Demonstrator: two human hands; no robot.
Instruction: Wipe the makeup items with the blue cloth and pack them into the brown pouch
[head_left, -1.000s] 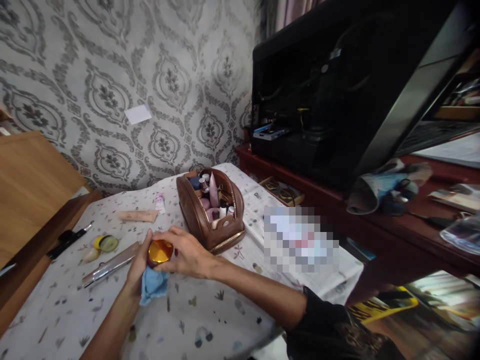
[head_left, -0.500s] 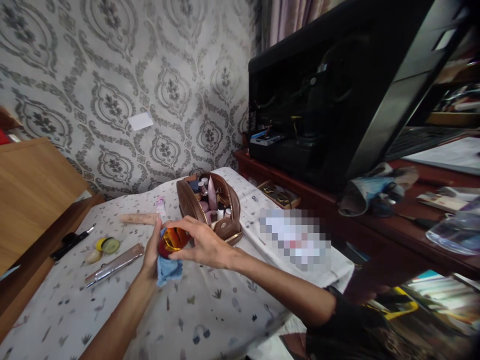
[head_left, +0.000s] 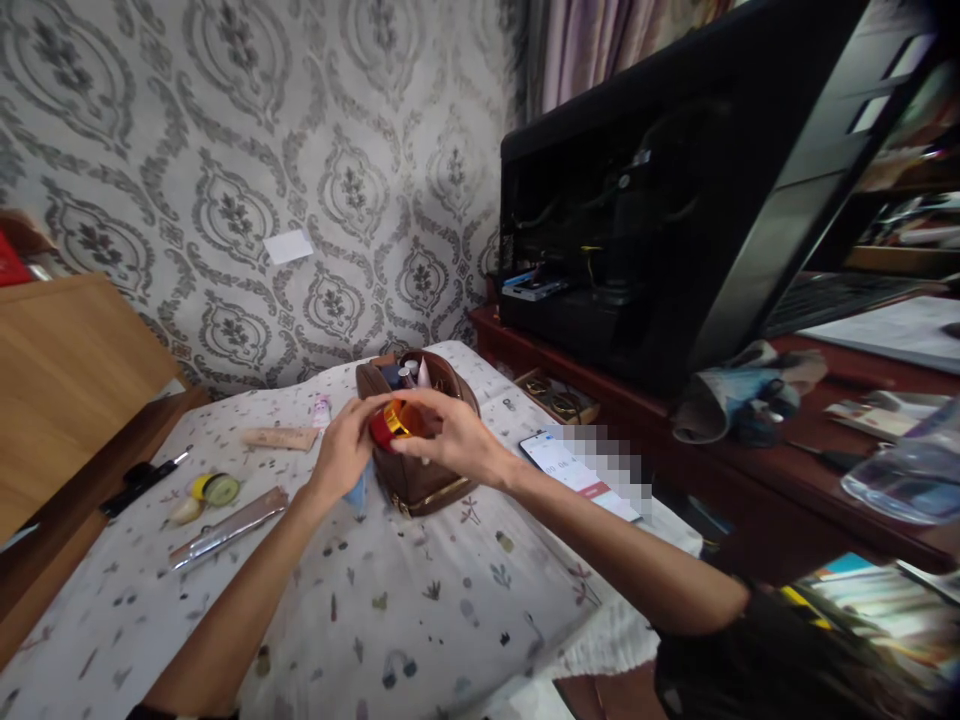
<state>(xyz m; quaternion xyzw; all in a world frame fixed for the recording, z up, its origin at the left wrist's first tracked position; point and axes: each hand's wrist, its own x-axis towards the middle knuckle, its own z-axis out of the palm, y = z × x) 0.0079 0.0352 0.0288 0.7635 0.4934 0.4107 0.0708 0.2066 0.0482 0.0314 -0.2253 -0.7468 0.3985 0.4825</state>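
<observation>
Both hands hold a small red and amber jar with a gold band (head_left: 395,422) above the open brown cosmetics bag (head_left: 424,485). My left hand (head_left: 346,447) is closed around the jar's left side, and a light-blue cloth (head_left: 356,494) hangs below that hand, partly hidden. From the right, my right hand (head_left: 456,438) grips the jar with curved fingers and thumb. Bottles and a pinkish tube (head_left: 424,374) stick up inside the bag, while the rest of its contents are covered by my hands.
On the patterned cloth at left lie a beige tube (head_left: 281,439), a yellow-green jar (head_left: 217,489), a silvery-pink pouch (head_left: 229,530) and a small pink tube (head_left: 322,410). A phone (head_left: 577,475) lies at right, beside a dark red desk with a black computer case (head_left: 600,240).
My hands have moved right and slightly up with the jar, from beside the bag to over it. The blue cloth shows less now, and the bag's front stands more upright.
</observation>
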